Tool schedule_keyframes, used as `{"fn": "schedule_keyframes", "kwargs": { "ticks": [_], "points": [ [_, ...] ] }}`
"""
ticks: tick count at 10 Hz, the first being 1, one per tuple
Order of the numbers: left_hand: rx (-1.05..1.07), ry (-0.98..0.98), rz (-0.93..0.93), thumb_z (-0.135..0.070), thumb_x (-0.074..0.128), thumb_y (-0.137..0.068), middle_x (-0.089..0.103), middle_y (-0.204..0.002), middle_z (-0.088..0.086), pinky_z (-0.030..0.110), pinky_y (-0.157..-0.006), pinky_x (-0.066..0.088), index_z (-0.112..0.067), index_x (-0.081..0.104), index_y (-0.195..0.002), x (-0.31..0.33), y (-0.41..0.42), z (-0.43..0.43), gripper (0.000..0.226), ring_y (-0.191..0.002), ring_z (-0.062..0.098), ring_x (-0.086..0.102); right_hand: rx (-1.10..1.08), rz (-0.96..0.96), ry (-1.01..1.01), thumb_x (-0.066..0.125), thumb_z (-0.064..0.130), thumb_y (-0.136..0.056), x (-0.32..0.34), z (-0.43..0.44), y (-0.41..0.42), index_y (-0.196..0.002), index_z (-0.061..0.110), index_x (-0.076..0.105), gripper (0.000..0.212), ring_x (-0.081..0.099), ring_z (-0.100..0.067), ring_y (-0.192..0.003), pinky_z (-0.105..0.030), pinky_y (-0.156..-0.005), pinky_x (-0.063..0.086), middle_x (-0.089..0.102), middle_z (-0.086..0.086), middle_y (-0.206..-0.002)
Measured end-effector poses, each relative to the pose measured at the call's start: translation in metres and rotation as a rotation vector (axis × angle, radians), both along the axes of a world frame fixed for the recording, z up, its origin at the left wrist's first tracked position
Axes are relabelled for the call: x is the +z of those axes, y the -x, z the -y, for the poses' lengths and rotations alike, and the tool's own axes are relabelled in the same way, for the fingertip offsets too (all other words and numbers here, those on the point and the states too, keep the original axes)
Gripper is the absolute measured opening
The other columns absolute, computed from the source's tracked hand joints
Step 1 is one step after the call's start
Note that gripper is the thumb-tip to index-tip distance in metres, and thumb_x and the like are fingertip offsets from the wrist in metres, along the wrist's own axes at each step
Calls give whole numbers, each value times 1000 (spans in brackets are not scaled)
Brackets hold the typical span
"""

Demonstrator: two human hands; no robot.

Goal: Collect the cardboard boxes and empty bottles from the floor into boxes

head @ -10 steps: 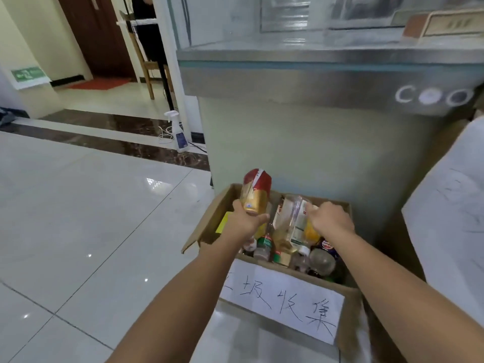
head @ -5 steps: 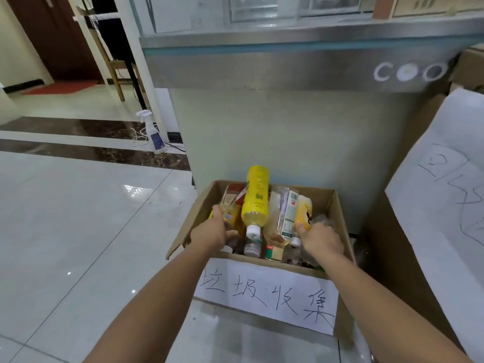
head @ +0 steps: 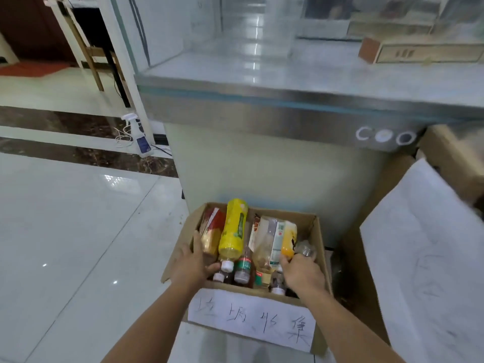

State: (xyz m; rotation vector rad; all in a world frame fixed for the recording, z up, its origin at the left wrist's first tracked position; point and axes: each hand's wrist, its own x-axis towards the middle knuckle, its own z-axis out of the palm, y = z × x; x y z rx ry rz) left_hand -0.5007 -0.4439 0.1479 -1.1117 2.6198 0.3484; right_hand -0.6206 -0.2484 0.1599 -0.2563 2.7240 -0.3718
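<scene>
An open cardboard box (head: 311, 226) with a handwritten white paper label (head: 251, 319) on its front stands on the floor against a counter. It is packed with several empty bottles lying neck-down toward me: a red-labelled bottle (head: 212, 233), a tall yellow bottle (head: 234, 229), a clear bottle with a white label (head: 272, 241) and an orange-yellow one (head: 289, 239). My left hand (head: 190, 262) rests inside the box's left side, its fingers against the red-labelled bottle. My right hand (head: 301, 271) is closed around the bottom end of the orange-yellow bottle, next to a small clear bottle (head: 305, 249).
A pale green counter (head: 262, 166) with a steel edge rises directly behind the box. A larger cardboard box (head: 366, 258) with a big white sheet (head: 424, 258) stands at the right. A spray bottle (head: 140, 136) and cables lie on the glossy tiled floor at the left.
The red-labelled bottle that my left hand held up a second ago now lies in the box. Both hands have sunk lower among the bottles. The view has tilted upward toward the counter.
</scene>
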Motion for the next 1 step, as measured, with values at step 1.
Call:
{"fn": "schedule_keyframes", "kwargs": {
  "ticks": [1],
  "points": [
    [-9,31,148,-67,33,-90,10,-158,15,43,-116,23,-17,-3,-154,80,-13,-7,88,-146,33,11,78,78,8,33,53,-97,86,-3,-10,-99,15,64,49,62,-15,-86,-30,-76,51,65,0,-95]
  ]
}}
